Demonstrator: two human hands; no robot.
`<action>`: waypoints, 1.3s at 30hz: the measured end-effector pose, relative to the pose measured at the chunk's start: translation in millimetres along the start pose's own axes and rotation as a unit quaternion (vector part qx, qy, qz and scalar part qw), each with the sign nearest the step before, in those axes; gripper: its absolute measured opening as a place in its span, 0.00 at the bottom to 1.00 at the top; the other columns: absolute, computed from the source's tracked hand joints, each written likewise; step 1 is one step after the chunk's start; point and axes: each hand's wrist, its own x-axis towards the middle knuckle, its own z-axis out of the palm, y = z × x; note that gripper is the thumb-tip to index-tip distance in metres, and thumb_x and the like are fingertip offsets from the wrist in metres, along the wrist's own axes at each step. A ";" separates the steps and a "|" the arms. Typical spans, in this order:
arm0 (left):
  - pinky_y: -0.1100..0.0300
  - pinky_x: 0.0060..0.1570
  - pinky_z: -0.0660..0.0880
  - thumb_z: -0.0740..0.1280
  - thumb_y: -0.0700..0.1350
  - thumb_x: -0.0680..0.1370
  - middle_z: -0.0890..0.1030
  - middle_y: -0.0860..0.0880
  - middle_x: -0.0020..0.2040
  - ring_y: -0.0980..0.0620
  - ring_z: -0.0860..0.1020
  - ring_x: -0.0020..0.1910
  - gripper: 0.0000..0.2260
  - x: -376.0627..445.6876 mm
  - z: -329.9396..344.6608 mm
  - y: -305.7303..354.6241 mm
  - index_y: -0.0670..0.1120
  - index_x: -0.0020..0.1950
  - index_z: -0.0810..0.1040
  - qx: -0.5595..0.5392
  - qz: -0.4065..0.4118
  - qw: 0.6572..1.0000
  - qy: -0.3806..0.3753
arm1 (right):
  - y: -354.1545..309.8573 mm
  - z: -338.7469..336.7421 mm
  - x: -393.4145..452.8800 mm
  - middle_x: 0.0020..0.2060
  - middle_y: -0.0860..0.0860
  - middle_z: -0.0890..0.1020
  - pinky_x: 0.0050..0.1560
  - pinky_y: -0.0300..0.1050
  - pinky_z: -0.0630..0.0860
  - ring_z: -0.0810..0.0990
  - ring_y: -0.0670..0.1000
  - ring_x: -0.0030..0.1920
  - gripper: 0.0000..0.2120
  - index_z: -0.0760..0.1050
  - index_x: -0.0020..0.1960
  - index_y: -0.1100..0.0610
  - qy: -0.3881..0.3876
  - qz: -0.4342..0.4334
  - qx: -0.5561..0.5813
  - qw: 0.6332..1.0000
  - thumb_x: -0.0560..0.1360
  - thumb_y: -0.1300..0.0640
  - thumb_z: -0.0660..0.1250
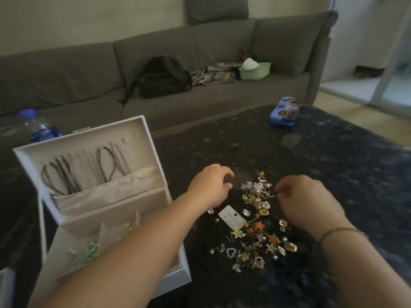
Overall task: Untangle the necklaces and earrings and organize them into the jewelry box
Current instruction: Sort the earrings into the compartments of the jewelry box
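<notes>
On the dark table, a loose pile of earrings lies scattered between the two hands, with a small white earring card at its left edge. The left hand hovers just left of the pile's top with fingers curled, and whether it holds anything is hard to tell in the blur, while the right hand has its fingers bent inward at the pile's upper right, seemingly pinching a thin gold piece. The white jewelry box stands open at the left, dark cord necklaces hanging inside its raised lid.
</notes>
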 end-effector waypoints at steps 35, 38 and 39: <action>0.55 0.51 0.78 0.68 0.35 0.78 0.81 0.47 0.39 0.52 0.81 0.40 0.06 -66.4 -53.1 6.2 0.44 0.50 0.81 -0.580 -0.088 0.810 -0.006 | 1.5 50.1 40.8 0.75 0.40 0.61 0.72 0.61 0.59 0.47 0.55 0.78 0.17 0.73 0.64 0.37 0.016 -0.115 -0.083 0.990 0.79 0.54 0.63; 0.57 0.46 0.78 0.68 0.34 0.77 0.80 0.47 0.37 0.52 0.81 0.38 0.06 -68.1 -53.7 1.6 0.43 0.49 0.80 -0.617 -0.122 0.777 -0.029 | 2.4 48.2 41.2 0.72 0.38 0.67 0.70 0.60 0.63 0.53 0.54 0.77 0.11 0.77 0.59 0.39 0.031 -0.102 -0.065 0.992 0.78 0.50 0.66; 0.57 0.46 0.78 0.68 0.34 0.77 0.80 0.47 0.38 0.51 0.81 0.39 0.06 -69.0 -53.3 -0.3 0.43 0.50 0.80 -0.620 -0.130 0.773 -0.034 | 3.2 46.9 40.4 0.70 0.38 0.69 0.70 0.59 0.64 0.55 0.53 0.76 0.10 0.78 0.57 0.40 0.035 -0.099 -0.055 0.993 0.77 0.50 0.67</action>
